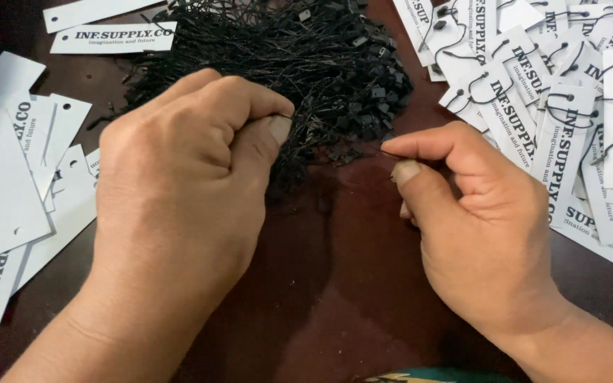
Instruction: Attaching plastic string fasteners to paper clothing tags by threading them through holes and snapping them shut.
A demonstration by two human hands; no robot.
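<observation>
A tangled heap of thin black tag strings (285, 53) with small square plastic locks lies at the top middle of a dark reddish-brown table (335, 284). My left hand (186, 177) is closed at the heap's near edge, thumb pressed to forefinger on a bunch of the strings. My right hand (477, 220) pinches the end of one thin black string (386, 153) between thumb and forefinger, just right of the heap. The two hands are a short gap apart.
Plain white card tags (23, 184) with punched holes lie spread at the left, and two more (111, 37) at the top left. At the right lies a pile of white printed tags (569, 106) with black strings looped through them.
</observation>
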